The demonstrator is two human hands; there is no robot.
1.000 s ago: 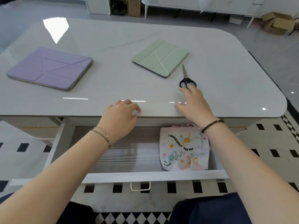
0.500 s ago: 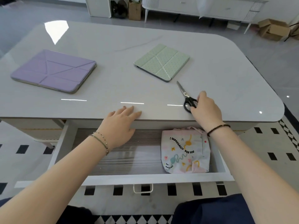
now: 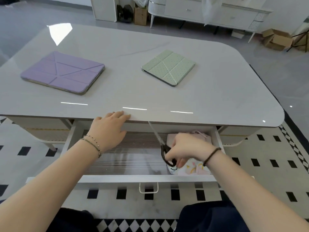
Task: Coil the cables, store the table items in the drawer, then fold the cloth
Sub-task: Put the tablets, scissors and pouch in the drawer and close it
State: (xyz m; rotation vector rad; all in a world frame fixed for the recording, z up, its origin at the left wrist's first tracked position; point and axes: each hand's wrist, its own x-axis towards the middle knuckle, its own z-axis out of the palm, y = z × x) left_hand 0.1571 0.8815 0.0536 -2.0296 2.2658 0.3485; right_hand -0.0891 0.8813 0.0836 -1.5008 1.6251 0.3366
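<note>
The open white drawer (image 3: 133, 179) with a wood-grain floor sticks out from under the glossy grey-white table (image 3: 150, 94), and everything else sits around it. Over the drawer's right half, the right hand (image 3: 187, 148) pinches the black loop handles of a pair of steel-bladed scissors (image 3: 163, 149). The fingers are curled round the loops from above. The closed blades point up and back toward the table edge above the drawer. Held by the handles like this, the sharp end stays away from the person's body and can probably go in first.

Under that hand, in the drawer's right end, lies a pale printed fabric bag (image 3: 192, 168) with pink and yellow shapes on it. The scissors look set to land just beside it on the bare floor, though I cannot tell whether they already touch anything.

The left hand (image 3: 108, 128) lies flat, fingers straight, on the table edge above the drawer's left half. It holds nothing and seems to be steadying the person as they lean in.

Beyond the drawer, on the tabletop, a lilac folding tablet case (image 3: 63, 72) lies behind its left side. A mint-green dotted one (image 3: 168, 67) lies behind its right. By my reading, both are yet to be stored. No cables are in view.
</note>
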